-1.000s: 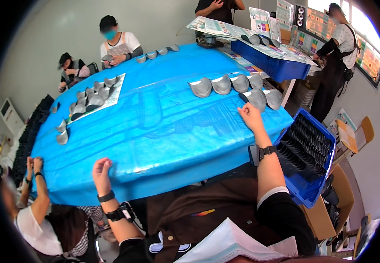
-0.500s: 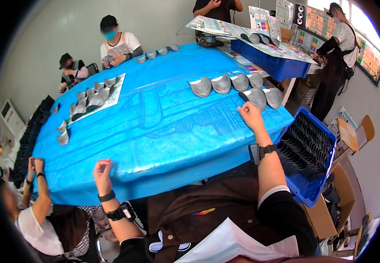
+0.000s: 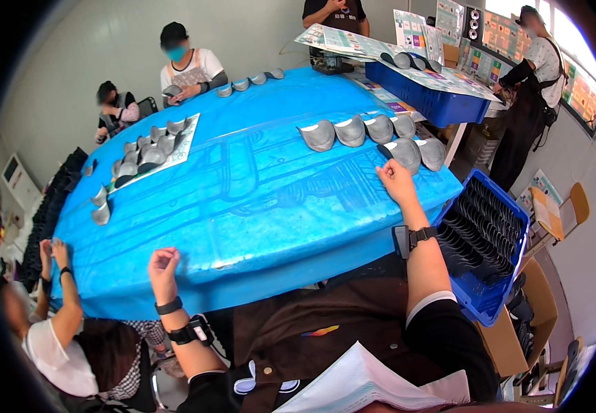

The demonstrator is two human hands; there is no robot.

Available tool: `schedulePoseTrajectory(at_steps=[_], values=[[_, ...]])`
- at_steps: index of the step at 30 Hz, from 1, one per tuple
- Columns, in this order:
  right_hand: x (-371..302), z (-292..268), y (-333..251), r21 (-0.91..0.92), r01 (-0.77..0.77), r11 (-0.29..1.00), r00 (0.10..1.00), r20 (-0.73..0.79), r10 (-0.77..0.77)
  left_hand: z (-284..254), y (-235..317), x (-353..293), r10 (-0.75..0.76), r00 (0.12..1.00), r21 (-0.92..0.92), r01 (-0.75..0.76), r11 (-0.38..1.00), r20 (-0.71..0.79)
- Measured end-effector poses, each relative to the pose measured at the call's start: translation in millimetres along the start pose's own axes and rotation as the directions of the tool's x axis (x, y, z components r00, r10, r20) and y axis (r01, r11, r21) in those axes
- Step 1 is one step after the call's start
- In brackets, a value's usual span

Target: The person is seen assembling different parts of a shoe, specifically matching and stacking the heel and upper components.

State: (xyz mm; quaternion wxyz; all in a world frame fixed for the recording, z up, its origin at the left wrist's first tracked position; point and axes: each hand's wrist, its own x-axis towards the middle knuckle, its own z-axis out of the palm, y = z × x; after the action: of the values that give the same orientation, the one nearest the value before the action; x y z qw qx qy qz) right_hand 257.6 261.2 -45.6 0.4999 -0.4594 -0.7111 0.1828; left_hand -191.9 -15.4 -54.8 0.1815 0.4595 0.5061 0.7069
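The left hand [image 3: 164,265] rests on the near edge of the blue table cover [image 3: 243,199], fingers curled into a loose fist that holds nothing, well apart from every grey part. To its right, the right hand [image 3: 395,180] lies palm down on the cover with fingers relaxed and open, gripping nothing; its fingertips sit just beside the nearest grey shell piece [image 3: 404,153]. This piece lies near the cover's right edge, in front of a row of four like pieces [image 3: 356,131]. Its long axis appears to run from the cover's near right toward its far left, with the dark hollow end pointing far left. Risk: the piece sits close to the right edge above the blue crate [image 3: 480,241]; a sideways nudge from the fingertips could slide it off the smooth cover, or push it into the grey piece [image 3: 432,153] touching its right side.
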Motion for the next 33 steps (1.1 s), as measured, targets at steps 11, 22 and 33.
schedulePoseTrajectory(at_steps=[11, 22, 33], values=[[-42, -45, -121, -0.422, 0.729, 0.539, 0.413, -0.357, -0.838, 61, 91, -7, 0.62, 0.779, 0.72, -0.485, 0.496, 0.097], [-141, -93, -266, -0.166, 0.923, -0.347, -0.342, -0.765, -0.545, 154, 213, -85, 0.9, -0.202, -0.237, -0.921, -0.309, -0.387], [-145, -89, -274, -0.091, 0.914, -0.396, -0.308, -0.792, -0.528, 157, 215, -88, 0.912, -0.148, -0.332, -0.899, -0.285, -0.382]])
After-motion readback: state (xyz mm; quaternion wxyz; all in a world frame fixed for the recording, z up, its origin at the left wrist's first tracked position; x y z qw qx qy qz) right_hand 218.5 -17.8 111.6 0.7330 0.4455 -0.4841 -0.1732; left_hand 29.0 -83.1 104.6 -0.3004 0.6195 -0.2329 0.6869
